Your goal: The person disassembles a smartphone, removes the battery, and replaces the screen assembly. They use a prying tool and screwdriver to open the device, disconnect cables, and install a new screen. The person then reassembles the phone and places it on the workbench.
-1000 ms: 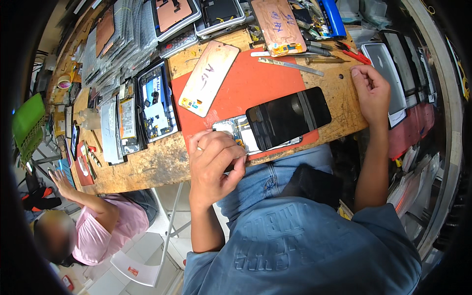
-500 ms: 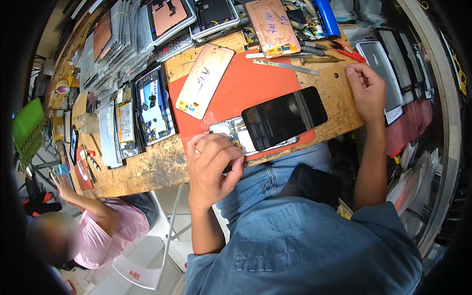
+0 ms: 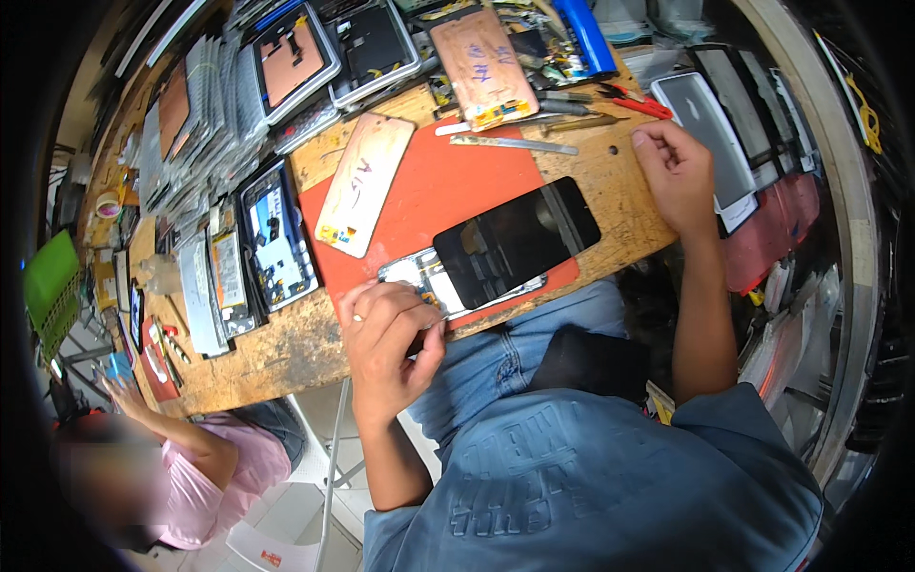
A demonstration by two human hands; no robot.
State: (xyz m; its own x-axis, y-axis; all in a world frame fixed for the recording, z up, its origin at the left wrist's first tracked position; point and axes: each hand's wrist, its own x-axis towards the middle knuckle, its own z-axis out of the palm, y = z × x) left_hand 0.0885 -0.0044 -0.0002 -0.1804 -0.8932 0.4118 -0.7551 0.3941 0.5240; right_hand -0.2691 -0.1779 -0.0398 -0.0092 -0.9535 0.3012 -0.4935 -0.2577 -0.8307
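Note:
My left hand, a ring on one finger, is curled closed over the lower left corner of an opened phone; its fingertips are partly hidden. The phone's bare insides show at that end. Across the rest of it lies a black phone screen, tilted up toward the right. My right hand rests at the bench's right side, fingers loosely curled in, nothing visible in them. A red mat lies beneath the phone, and a pale screen back plate with marker writing sits on its left part.
Beyond the mat are a copper-coloured panel, a metal strip and red-handled pliers. Another opened phone and stacked wrapped panels stand left. A white-framed panel is right of my right hand. A co-worker in pink sits lower left.
The whole view has shifted, so the bench and things on it sit farther left in the picture. My hands keep about the same poses beside the phone and at the bench's right.

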